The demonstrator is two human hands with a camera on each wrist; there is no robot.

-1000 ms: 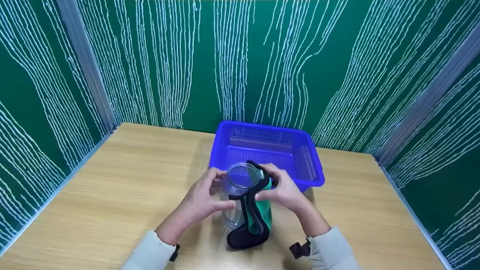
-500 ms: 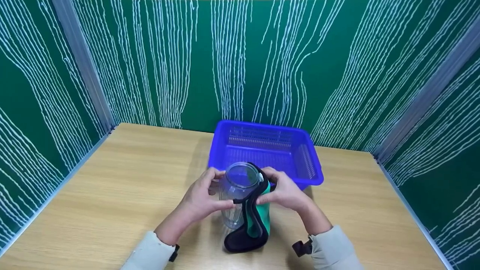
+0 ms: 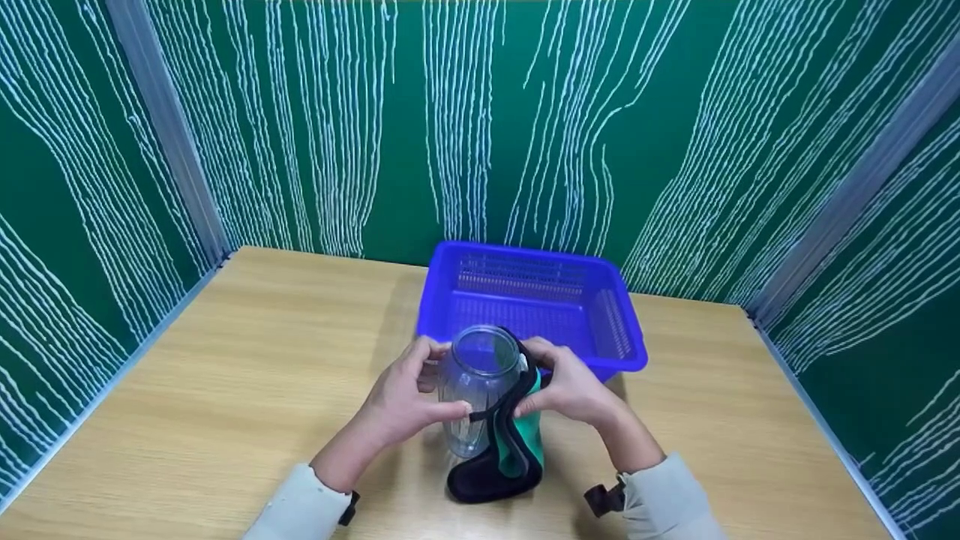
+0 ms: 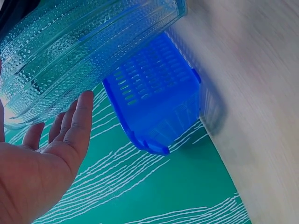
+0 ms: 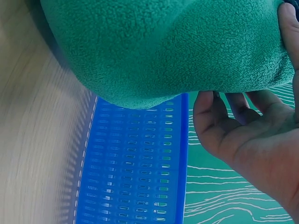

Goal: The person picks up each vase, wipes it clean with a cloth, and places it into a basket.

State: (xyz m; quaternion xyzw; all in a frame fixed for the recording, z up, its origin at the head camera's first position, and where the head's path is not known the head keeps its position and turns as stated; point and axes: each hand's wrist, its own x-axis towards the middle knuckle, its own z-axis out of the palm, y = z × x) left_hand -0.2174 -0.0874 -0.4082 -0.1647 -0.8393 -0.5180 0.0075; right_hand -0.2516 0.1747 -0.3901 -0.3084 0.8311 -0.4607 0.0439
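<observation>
You have the jar (image 3: 465, 390) about upright on the desk (image 3: 300, 360), mouth upward, on the near side of the basket (image 3: 517, 276) and well in from the desk's left and right edges. Your left hand (image 3: 397, 401) holds the jar from the left: its fingers are parted from the thumb by about the jar's breadth, bent behind the glass, while the thumb reaches round the front and meets a narrow black edge of the wrap (image 3: 529, 435). In the left wrist view those fingers are loosely bent, with the longest fingertip at the ribbed, bumpy glass. Your right hand (image 3: 577, 382) pinches the wrap near its top, thumb in front and fingers behind, the gap between them taken up by cloth. The wrap is green and fleecy with black borders; it stands along the jar's right side, its front edge falling in waves to a broad black end low in front of the jar. A small white piece shows beside the jar's rim. The blue basket sits by the desk's back edge, toward the back right corner, its perforated walls facing green panels (image 3: 405, 150) with wavy white lines. Pale cuffs (image 3: 296, 502) cover your forearms.
</observation>
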